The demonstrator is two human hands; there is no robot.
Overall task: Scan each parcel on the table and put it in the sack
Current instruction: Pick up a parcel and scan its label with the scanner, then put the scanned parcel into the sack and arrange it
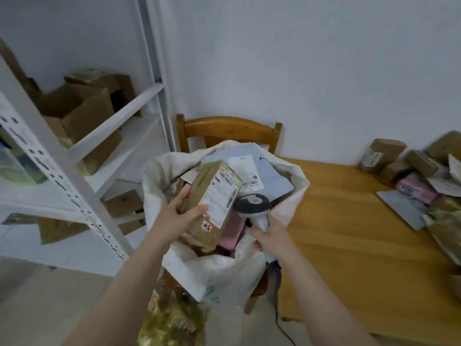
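Note:
My left hand (178,216) grips a brown cardboard parcel (212,203) with white barcode labels, held over the mouth of the white sack (217,268). My right hand (270,236) grips the handle of a grey barcode scanner (252,204), whose head sits just right of the parcel's label. Inside the sack lie a grey-blue mailer (269,178) and a pink parcel (230,233). A pile of parcels (409,171), brown boxes, a pink one and grey mailers, lies at the table's far right.
The sack stands on a wooden chair (229,128) pushed against the left end of the wooden table (349,245). A white metal shelf rack (82,171) with cardboard boxes stands at the left. The scanner's cable (278,315) hangs down by the table edge.

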